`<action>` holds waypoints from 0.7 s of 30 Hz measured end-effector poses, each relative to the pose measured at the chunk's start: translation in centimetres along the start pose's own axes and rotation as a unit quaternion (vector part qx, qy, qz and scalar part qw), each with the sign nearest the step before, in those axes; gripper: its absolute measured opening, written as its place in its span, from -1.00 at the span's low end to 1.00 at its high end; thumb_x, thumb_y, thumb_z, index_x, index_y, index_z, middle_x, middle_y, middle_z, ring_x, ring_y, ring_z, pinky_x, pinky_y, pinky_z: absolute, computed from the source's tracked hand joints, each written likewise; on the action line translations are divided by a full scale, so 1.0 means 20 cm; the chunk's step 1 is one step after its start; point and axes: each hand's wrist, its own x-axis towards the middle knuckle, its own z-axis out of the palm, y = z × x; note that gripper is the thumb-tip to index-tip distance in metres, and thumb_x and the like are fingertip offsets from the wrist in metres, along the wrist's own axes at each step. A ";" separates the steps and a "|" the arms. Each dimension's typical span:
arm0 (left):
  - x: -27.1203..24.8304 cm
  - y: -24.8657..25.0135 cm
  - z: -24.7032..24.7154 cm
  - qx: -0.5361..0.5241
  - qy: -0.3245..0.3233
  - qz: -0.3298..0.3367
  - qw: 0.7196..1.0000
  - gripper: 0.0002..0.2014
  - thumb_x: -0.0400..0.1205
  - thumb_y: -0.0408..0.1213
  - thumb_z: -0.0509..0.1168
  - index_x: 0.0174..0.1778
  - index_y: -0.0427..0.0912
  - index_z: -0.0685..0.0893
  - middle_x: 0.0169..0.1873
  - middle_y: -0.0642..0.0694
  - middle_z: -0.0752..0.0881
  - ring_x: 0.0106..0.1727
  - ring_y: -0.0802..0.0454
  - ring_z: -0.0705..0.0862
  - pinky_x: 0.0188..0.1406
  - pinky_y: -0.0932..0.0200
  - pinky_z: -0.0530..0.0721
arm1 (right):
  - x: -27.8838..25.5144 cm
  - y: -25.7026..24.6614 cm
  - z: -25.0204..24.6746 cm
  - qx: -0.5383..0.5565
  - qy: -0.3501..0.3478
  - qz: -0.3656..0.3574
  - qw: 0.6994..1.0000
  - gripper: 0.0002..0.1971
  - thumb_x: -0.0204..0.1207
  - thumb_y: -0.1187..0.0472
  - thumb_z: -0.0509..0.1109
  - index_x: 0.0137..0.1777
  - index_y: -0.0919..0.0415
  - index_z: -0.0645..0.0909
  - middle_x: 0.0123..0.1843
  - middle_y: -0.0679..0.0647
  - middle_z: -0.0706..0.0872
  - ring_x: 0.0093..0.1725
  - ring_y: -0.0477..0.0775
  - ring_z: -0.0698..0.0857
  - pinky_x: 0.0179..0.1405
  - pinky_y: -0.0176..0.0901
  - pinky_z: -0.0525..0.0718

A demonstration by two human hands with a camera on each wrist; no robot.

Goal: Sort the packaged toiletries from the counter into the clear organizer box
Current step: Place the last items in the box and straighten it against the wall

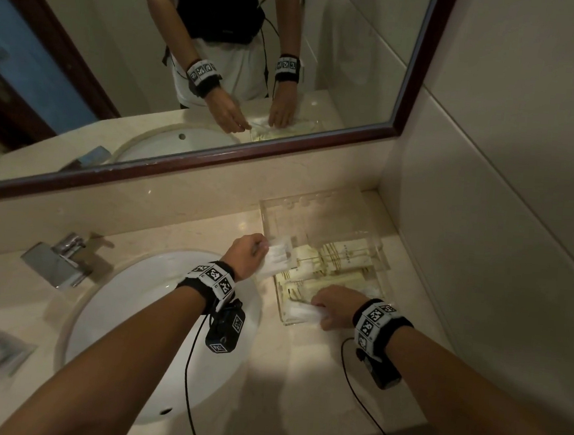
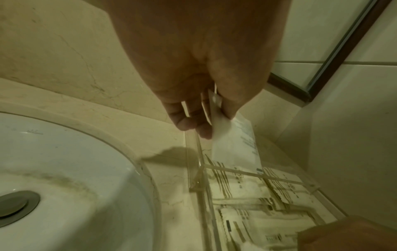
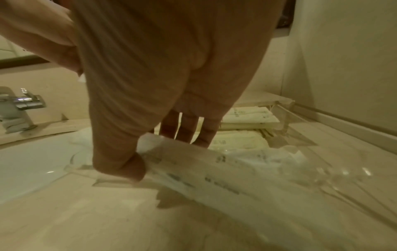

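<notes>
Two hands work at the clear organizer box [image 1: 374, 220], which sits on the counter [image 1: 301, 373] in the corner beside the sink [image 1: 107, 306], its far side close under the mirror [image 1: 214, 163]. Left hand [image 1: 243, 253] hangs over the box's sink-side wall and pinches a white packet [image 2: 234, 146] by its top edge between thumb and fingers, so the packet dangles nearly upright with its lower end pointing down into a compartment; holding it by the edge seems meant to let it slide in on end without catching the dividers. Right hand [image 1: 335, 307] is at the box's near end, thumb and fingers closed on a long white packet [image 3: 214, 173] that lies flat and partly across the near wall, probably being tucked or pressed level so it sits within the compartment. Several packets [image 1: 341, 256] with printed stripes already lie flat in the middle compartments, stacked side by side, which suggests the sorting is well along. Whether any packets remain loose elsewhere on the counter cannot be told for sure; a blurred wrapper-like thing [image 1: 3, 353] lies at the far side of the sink from the box. A chrome tap [image 1: 59, 261] stands behind the sink.
</notes>
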 end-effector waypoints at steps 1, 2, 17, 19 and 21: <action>0.00 0.00 0.00 -0.001 -0.001 -0.001 1.000 -0.85 0.73 -0.30 0.13 -0.16 -0.16 0.51 -0.45 0.09 0.53 -0.31 0.01 0.55 -0.18 0.17 0.49 | 0.01 0.00 -0.01 0.007 0.006 0.004 1.000 -0.85 0.34 0.14 0.46 -0.30 0.06 0.51 -0.24 0.02 0.64 -0.16 0.15 0.64 -0.28 -0.11 0.59; 0.00 0.00 0.00 -0.001 -0.001 -0.001 1.000 -0.84 0.73 -0.30 0.13 -0.17 -0.16 0.51 -0.45 0.09 0.54 -0.31 0.00 0.56 -0.19 0.17 0.49 | 0.01 -0.01 -0.03 0.009 0.011 0.010 1.000 -0.75 0.34 0.15 0.46 -0.40 0.05 0.42 -0.35 -0.03 0.55 -0.23 0.14 0.60 -0.39 -0.17 0.49; -0.03 -0.06 0.00 -0.004 0.001 -0.024 1.000 -0.83 0.72 -0.30 0.15 -0.19 -0.19 0.53 -0.46 0.06 0.55 -0.31 -0.05 0.58 -0.20 0.17 0.50 | 0.02 0.01 -0.02 0.067 0.054 0.010 0.996 -0.58 0.46 0.18 0.43 0.34 0.04 0.54 0.32 0.04 0.52 0.26 0.13 0.56 0.22 -0.05 0.53; -0.03 -0.05 0.01 -0.012 -0.006 -0.032 0.999 -0.83 0.72 -0.29 0.14 -0.18 -0.20 0.53 -0.45 0.05 0.57 -0.33 -0.02 0.59 -0.21 0.17 0.52 | 0.00 0.03 -0.04 0.100 0.087 0.016 0.991 -0.60 0.46 0.16 0.42 0.31 0.05 0.56 0.28 0.02 0.57 0.21 0.07 0.59 0.22 -0.06 0.60; -0.03 -0.03 0.02 -0.023 -0.017 -0.039 0.999 -0.82 0.73 -0.27 0.14 -0.15 -0.22 0.54 -0.42 -0.01 0.61 -0.36 -0.02 0.62 -0.25 0.17 0.57 | -0.01 0.06 -0.07 0.143 0.137 0.025 0.980 -0.65 0.50 0.14 0.42 0.28 0.07 0.58 0.22 0.02 0.61 0.15 0.02 0.61 0.19 -0.08 0.63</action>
